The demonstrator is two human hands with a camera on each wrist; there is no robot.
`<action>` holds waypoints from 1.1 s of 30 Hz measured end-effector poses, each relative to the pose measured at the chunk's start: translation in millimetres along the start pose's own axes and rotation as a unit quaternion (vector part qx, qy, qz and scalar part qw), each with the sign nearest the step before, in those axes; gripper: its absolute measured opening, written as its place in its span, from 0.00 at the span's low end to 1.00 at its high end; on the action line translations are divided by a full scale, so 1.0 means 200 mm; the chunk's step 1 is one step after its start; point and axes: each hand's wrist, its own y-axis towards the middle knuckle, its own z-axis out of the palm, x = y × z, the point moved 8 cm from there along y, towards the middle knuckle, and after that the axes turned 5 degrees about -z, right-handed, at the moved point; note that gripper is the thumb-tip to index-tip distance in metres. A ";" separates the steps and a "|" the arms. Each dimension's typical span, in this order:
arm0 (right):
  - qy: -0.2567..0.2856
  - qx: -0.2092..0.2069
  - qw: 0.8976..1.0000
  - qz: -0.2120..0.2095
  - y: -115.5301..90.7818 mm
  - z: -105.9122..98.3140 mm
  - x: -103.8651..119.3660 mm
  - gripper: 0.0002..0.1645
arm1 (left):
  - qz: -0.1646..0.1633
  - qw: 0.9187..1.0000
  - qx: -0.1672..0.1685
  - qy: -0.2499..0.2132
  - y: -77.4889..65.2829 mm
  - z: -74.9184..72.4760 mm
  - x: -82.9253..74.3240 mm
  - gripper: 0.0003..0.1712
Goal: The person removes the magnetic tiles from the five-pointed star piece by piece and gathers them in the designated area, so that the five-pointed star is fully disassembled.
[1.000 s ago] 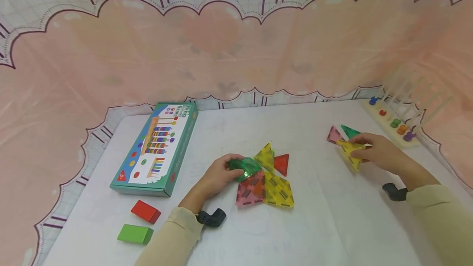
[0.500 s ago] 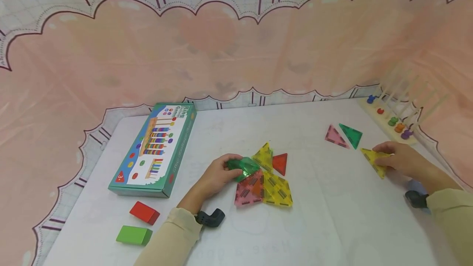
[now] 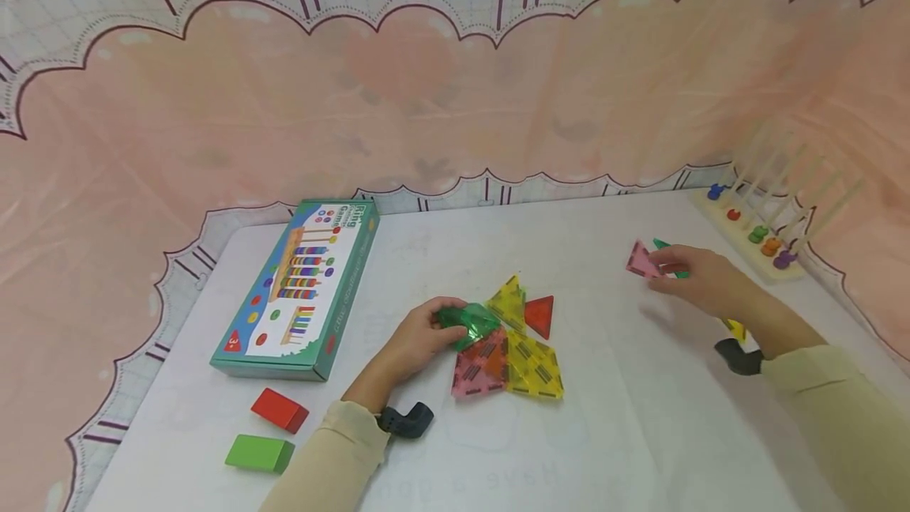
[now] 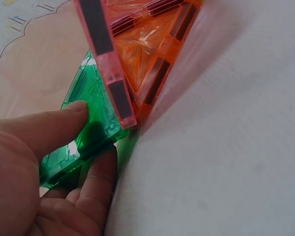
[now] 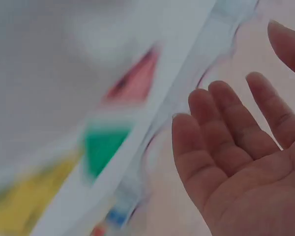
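Observation:
In the head view my left hand (image 3: 419, 342) holds a green translucent magnetic tile (image 3: 478, 321) at the left of a cluster. The left wrist view shows thumb and fingers pinching that green tile (image 4: 91, 118), beside a pink-edged tile (image 4: 120, 98) and an orange one (image 4: 147, 44). Two yellow tiles, one upper (image 3: 508, 303) and one lower (image 3: 535, 366), complete the cluster with a pink tile (image 3: 475, 374). My right hand (image 3: 700, 279) hovers over a pink triangle (image 3: 641, 261) and a partly covered green triangle (image 3: 661, 244); its fingers (image 5: 201, 118) are spread and hold nothing.
A red triangle (image 3: 539, 316) lies right of the cluster. A yellow tile (image 3: 736, 330) shows under the right wrist. At the left are a game box (image 3: 298, 283), a red block (image 3: 280, 409) and a green block (image 3: 259, 453). A pegged board (image 3: 746, 235) stands back right.
The right hand carried a yellow triangle rightward, let go of it on the table, then came back left over the pink and green triangles. The left hand stayed on the green tile.

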 end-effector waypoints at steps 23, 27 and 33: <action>0.057 0.106 0.991 -0.061 0.44 0.63 0.56 0.41 | 0.005 1.000 -0.001 -0.007 0.00 -0.01 0.00 0.20; 0.049 0.114 0.990 -0.059 0.46 0.65 0.57 0.43 | 0.004 1.000 -0.001 -0.007 0.00 -0.01 0.01 0.21; 0.060 0.131 0.990 -0.009 0.47 0.68 0.56 0.42 | 0.003 1.000 -0.003 0.003 0.00 -0.01 0.01 0.21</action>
